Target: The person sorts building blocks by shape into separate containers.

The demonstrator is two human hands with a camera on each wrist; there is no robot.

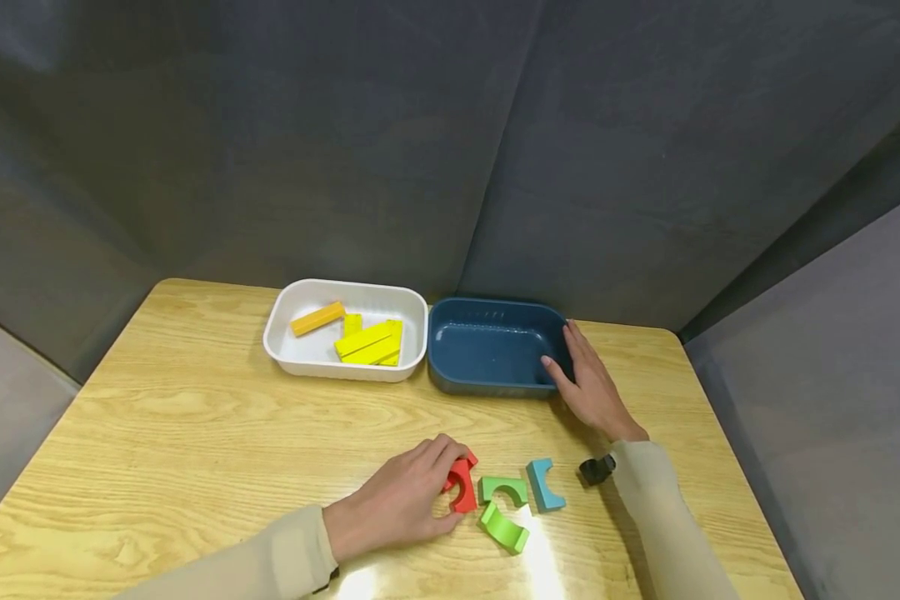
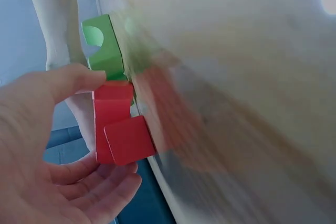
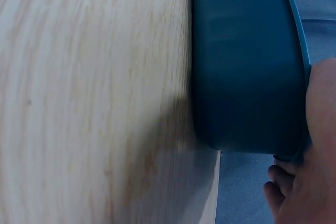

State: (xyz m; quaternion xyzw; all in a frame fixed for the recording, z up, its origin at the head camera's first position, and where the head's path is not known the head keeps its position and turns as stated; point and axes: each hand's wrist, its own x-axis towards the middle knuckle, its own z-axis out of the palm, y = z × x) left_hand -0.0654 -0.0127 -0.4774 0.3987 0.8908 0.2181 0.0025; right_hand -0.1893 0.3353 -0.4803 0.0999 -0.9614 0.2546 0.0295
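Note:
Two red arch blocks lie close together on the table; one red arch block (image 1: 464,490) sits between the thumb and fingers of my left hand (image 1: 401,504). In the left wrist view the thumb is at one end of that block and the fingertips are at the other, with the second red block (image 2: 131,141) overlapping it. My right hand (image 1: 598,398) grips the right end of a dark blue bin (image 1: 487,390), thumb over the rim and fingers along the outside. The right wrist view shows the bin's outer wall (image 3: 247,77) beside the hand.
Right of the red blocks lie a green arch block (image 1: 502,483), a light green one (image 1: 504,531) and a light blue one (image 1: 539,487). A white bin (image 1: 337,372) abuts the blue bin, holding an orange block (image 1: 318,319) and several yellow blocks (image 1: 366,340). Grey curtains (image 1: 345,150) stand behind.

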